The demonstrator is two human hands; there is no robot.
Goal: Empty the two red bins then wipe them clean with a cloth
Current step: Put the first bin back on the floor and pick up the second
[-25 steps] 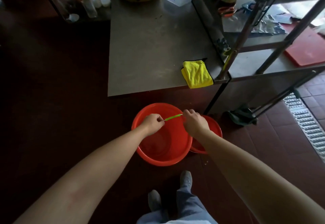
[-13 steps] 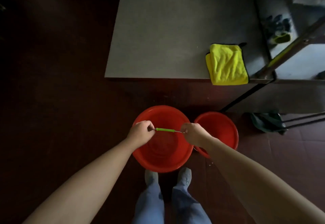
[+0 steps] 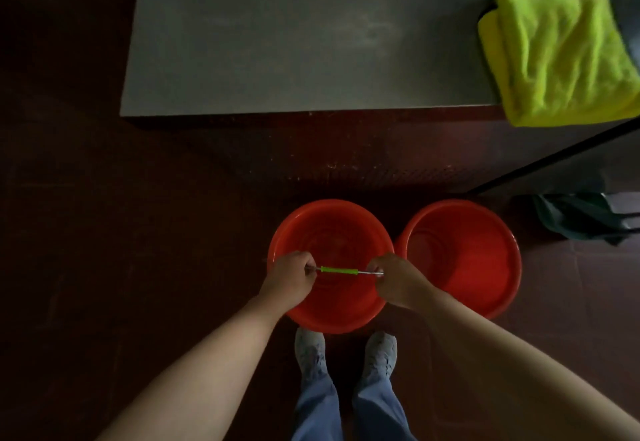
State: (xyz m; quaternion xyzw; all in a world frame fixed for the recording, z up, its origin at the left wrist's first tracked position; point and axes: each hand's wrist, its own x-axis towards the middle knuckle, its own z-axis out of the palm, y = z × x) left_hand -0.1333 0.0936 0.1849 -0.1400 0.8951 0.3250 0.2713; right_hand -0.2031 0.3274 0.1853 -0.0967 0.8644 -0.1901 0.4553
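gripping the bucket's (image 3: 330,243) wire handle (image 3: 339,270), left hand (image 3: 290,279) and right hand (image 3: 394,281) both curl tight around its ends; yellow cloth (image 3: 557,49) sits at the table's (image 3: 277,42) right edge.

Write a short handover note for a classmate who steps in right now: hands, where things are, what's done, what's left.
Hands: left hand and right hand each grip one end of the green handle over the left bin.
Things: right bin sits on the floor close beside it. The yellow cloth lies folded on the table corner.
Done: nothing certain; too dim to tell whether either bin is emptied.
Left: empty both bins, then wipe both with the cloth.
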